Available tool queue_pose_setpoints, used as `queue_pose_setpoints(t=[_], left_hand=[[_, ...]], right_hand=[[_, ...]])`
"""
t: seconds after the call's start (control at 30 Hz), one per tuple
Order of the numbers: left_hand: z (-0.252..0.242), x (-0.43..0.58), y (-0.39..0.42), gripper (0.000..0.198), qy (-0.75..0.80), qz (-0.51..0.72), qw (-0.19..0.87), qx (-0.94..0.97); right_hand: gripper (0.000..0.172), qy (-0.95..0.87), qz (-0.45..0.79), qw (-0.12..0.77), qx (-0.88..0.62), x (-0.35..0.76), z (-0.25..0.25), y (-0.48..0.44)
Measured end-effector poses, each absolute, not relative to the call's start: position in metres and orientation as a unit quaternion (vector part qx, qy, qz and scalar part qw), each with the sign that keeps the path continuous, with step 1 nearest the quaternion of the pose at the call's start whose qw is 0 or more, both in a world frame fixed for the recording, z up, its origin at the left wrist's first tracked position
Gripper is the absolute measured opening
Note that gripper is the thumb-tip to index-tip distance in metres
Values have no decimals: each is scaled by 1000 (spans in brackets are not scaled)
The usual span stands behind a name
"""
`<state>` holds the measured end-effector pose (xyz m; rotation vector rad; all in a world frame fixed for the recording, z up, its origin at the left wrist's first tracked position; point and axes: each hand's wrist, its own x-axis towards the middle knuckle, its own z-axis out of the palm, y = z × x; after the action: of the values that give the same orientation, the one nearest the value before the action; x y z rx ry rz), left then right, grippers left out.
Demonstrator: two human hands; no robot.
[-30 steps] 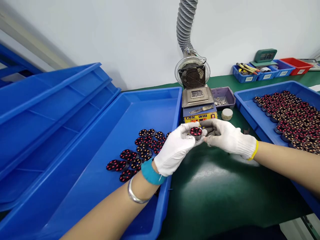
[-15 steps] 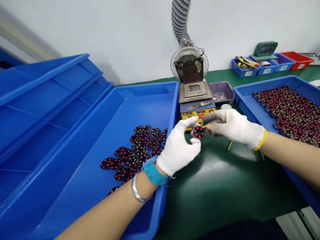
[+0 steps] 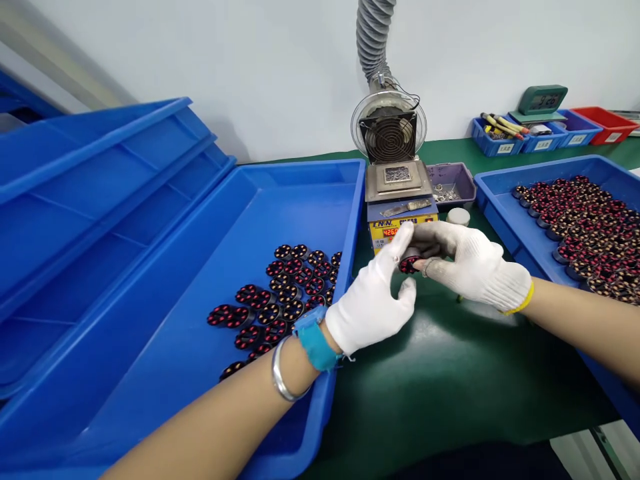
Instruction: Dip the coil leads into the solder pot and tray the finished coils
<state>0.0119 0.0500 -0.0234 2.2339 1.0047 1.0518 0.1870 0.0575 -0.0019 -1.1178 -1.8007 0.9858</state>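
Passing the small round red-wound coil (image 3: 409,265) rightward, your left hand (image 3: 373,303) has spread its grip apart. Your right hand (image 3: 473,263) now clamps the coil above the green bench (image 3: 450,373), so judge the handover complete.

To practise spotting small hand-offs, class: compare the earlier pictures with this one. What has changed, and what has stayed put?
The wound coil part has passed across: the left hand, which pinched it before, has opened its fingers, and the right hand has closed round it, half hiding it. Both hands remain before the solder pot. The left tray and right tray keep their coils as they lay.
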Motion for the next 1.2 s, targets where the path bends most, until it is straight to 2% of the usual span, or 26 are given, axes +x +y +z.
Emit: queue_pose_setpoints(t=[0.17,0.23,0.33,0.37,0.43,0.53,0.57,0.63,0.7,0.77,0.8,0.9,0.97,1.03,1.13,1.2], left_hand=[[-25,11,52,52,419,410,289,757],[-22,11,53,45,461,404,302,730],[-12,10,54,17,510,359,358,695],[-9,9,54,13,516,336,388,685],[-1,7,53,19,516,274,459,669],[8,0,54,15,482,147,534,679],[9,-2,55,14,476,131,527,692],[7,-4,58,18,489,172,468,716],[1,-2,59,33,517,251,403,712],[-7,4,59,48,521,280,408,696],[-10,8,59,47,510,280,434,688],[-13,18,55,28,475,304,516,645],[-10,18,50,22,473,322,533,623],[-4,14,45,20,461,289,539,643],[5,8,42,26,450,232,498,704],[6,9,45,33,503,286,412,704]], right_hand=[[45,-799,120,321,-495,193,0,50],[42,-817,63,297,-490,194,1,48],[39,-822,39,287,-490,194,2,47],[38,-816,48,288,-499,194,2,48],[38,-786,101,315,-523,194,1,51],[38,-703,252,417,-518,195,-2,61],[36,-672,303,446,-508,195,-3,64],[34,-618,383,471,-499,194,-4,69],[31,-581,432,467,-507,191,-3,70],[29,-557,459,461,-516,186,-1,68],[28,-549,469,458,-519,184,-1,67],[28,-539,492,456,-510,180,-3,63],[30,-546,491,470,-490,180,-6,64],[31,-550,476,488,-482,181,-8,66],[30,-546,464,510,-476,182,-8,68],[31,-552,453,522,-468,182,-7,68]])
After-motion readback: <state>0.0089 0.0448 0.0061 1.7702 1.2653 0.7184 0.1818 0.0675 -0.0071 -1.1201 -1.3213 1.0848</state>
